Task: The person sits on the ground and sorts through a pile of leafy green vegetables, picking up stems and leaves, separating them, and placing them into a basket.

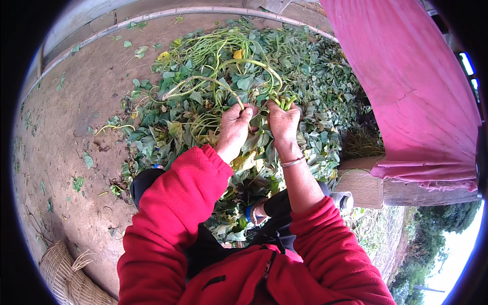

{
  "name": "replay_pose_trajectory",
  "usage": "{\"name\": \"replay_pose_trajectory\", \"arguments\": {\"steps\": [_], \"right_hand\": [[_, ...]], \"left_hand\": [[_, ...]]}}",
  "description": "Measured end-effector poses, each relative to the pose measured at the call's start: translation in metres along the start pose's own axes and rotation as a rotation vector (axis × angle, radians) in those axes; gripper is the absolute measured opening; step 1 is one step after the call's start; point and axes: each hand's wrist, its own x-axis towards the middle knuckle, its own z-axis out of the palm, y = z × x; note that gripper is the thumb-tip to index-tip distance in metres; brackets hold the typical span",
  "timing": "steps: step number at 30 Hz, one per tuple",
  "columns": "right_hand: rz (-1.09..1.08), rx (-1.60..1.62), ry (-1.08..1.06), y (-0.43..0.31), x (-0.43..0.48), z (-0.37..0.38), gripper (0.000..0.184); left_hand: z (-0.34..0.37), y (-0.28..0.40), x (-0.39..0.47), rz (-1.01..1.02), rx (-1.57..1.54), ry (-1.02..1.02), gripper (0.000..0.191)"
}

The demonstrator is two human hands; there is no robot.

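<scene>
My left hand (236, 124) is closed on a long, brownish-green vine stem (221, 83), which arches up and to the left from the thumb and fingers. Beside it, a little to the right, my right hand (283, 116) grips a small bunch of green stalks (284, 101), whose short ends stick out above the fist. A thick green vine (263, 64) curves above both hands. Under and around them spreads a large heap of leafy green vines (324, 99), with yellowed leaves among it. A pile of long pale-green stems (209, 45) lies at the far side of the heap.
Loose leaves dot the earthen floor (76, 133) on the left. A woven wicker basket (72, 276) lies at the lower left. A pink cloth (415, 84) hangs at the right over a wooden beam (415, 192). A long pole (213, 10) runs along the far edge.
</scene>
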Motion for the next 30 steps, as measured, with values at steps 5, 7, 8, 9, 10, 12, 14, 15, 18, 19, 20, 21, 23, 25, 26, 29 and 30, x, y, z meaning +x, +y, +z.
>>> {"name": "replay_pose_trajectory", "arguments": {"steps": [5, 7, 8, 9, 10, 12, 14, 15, 18, 19, 20, 21, 23, 25, 26, 29, 30], "right_hand": [[0.037, 0.089, -0.012, -0.007, 0.014, -0.006, 0.002], [-0.125, -0.039, -0.103, -0.007, 0.016, -0.008, 0.005], [-0.177, -0.091, -0.161, -0.005, 0.017, -0.009, 0.007], [-0.227, -0.144, -0.221, -0.006, 0.016, -0.008, 0.009], [-0.278, -0.196, -0.282, -0.007, 0.014, -0.007, 0.01], [-0.165, -0.241, -0.428, -0.009, 0.007, -0.011, 0.016], [-0.142, -0.26, -0.489, -0.008, 0.002, -0.01, 0.029], [-0.134, -0.281, -0.518, -0.011, 0.0, -0.009, 0.029], [-0.11, -0.435, -0.566, -0.02, 0.003, -0.018, 0.028], [-0.151, -0.425, -0.541, -0.024, 0.008, -0.023, 0.025], [-0.122, -0.395, -0.473, -0.032, 0.016, -0.031, 0.02], [-0.094, -0.364, -0.406, -0.04, 0.024, -0.04, 0.015], [-0.12, -0.35, -0.312, -0.061, 0.035, -0.061, 0.007], [-0.11, -0.416, -0.219, -0.084, 0.046, -0.088, 0.011], [-0.205, -0.356, -0.198, -0.088, 0.056, -0.106, 0.011], [-0.275, -0.325, -0.11, -0.106, 0.066, -0.149, 0.011], [-0.261, -0.27, -0.115, -0.105, 0.065, -0.156, 0.012]], "left_hand": [[-0.006, 0.016, 0.005, 0.027, -0.036, 0.009, 0.017], [-0.015, 0.022, 0.011, 0.075, -0.047, -0.008, 0.019], [-0.016, 0.024, 0.014, 0.081, -0.044, -0.015, 0.022], [-0.017, 0.024, 0.016, 0.069, -0.022, -0.042, 0.023], [-0.017, 0.024, 0.017, 0.057, 0.001, -0.069, 0.023], [-0.016, 0.024, 0.017, 0.045, 0.057, -0.114, 0.023], [-0.012, 0.026, 0.017, 0.034, 0.036, -0.12, 0.021], [-0.012, 0.027, 0.017, 0.028, 0.027, -0.121, 0.02], [-0.023, 0.026, 0.026, 0.0, 0.039, -0.13, 0.015], [-0.026, 0.029, 0.028, 0.003, 0.022, -0.138, 0.016], [-0.03, 0.032, 0.029, 0.058, -0.01, -0.166, 0.02], [-0.036, 0.034, 0.032, 0.097, -0.021, -0.145, 0.021], [-0.046, 0.045, 0.032, 0.112, -0.088, -0.092, 0.022], [-0.058, 0.054, 0.037, 0.151, -0.123, -0.033, 0.02], [-0.064, 0.059, 0.039, 0.164, -0.17, -0.013, 0.021], [-0.077, 0.068, 0.044, 0.186, -0.317, -0.008, 0.025], [-0.079, 0.072, 0.044, 0.196, -0.338, 0.006, 0.026]]}}
